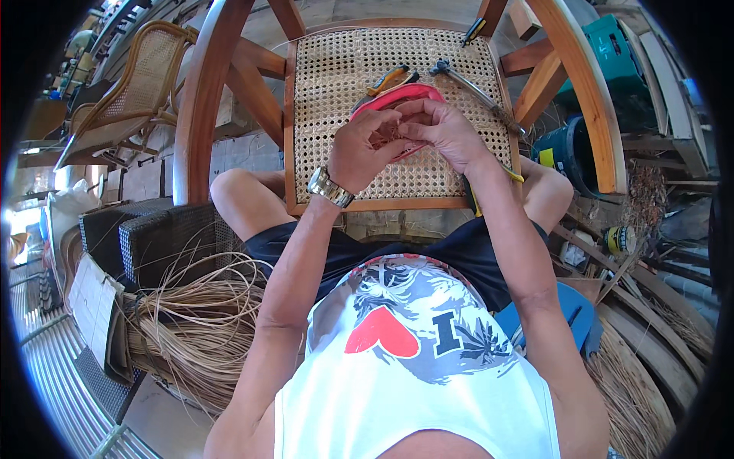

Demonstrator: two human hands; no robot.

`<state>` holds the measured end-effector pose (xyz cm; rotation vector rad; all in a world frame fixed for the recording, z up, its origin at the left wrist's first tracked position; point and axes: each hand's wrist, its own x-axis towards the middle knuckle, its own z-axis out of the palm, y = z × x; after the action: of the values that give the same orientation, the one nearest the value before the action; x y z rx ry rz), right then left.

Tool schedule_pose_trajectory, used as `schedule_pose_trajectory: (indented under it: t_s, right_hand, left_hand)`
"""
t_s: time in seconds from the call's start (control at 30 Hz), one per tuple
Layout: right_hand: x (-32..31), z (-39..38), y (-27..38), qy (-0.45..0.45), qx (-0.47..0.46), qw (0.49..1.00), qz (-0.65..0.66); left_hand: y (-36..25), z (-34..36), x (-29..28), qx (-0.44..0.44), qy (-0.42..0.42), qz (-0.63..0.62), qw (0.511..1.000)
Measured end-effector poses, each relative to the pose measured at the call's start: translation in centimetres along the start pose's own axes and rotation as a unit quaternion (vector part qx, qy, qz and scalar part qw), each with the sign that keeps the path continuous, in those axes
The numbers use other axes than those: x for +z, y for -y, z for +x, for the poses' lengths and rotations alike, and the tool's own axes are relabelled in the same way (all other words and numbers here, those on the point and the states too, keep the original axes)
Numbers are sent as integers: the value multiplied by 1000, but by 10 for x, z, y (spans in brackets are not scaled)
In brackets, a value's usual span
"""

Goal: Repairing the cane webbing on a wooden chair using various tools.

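Both my hands are together above a woven cane panel (321, 69) in a wooden chair frame (205, 99). My left hand (359, 149), with a gold watch (331, 188) at its wrist, is curled around what look like small brown slivers; their kind is hard to make out. My right hand (447, 136) has thumb and fingers pinched together beside the left fingers; anything between them is too small to name. Under the hands sits a pink-red bowl (417, 90), partly hidden by them. Beyond it lies a yellow-and-black handled tool (388, 79).
A hammer (478, 93) lies on the panel's right side. A yellow-black tool (474, 32) rests at the far right corner, and another yellow-handled tool (472, 197) is by my right forearm. Rattan strands (199, 329) are bundled at left. A green crate (612, 69) stands far right.
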<state>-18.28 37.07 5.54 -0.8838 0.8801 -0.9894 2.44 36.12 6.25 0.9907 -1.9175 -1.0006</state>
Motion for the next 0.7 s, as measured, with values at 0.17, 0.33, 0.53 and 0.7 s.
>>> schedule_pose_trajectory:
  t_s: [0.17,0.33,0.53,0.7]
  right_hand:
    - [5,1,-2,-55,-37,992,-111]
    - [7,2,-2,-58,-41,992,-104]
    - [7,-1,-1,-51,-33,994,-95]
    - [10,-3,1,-55,-41,993,-98]
  left_hand:
    - [3,1,-5,-38,29,-58,997]
    - [4,6,-4,-83,61,-87,991]
    - [2,8,-6,-44,59,-31,997]
    - [-4,12,-11,91,49,20,994]
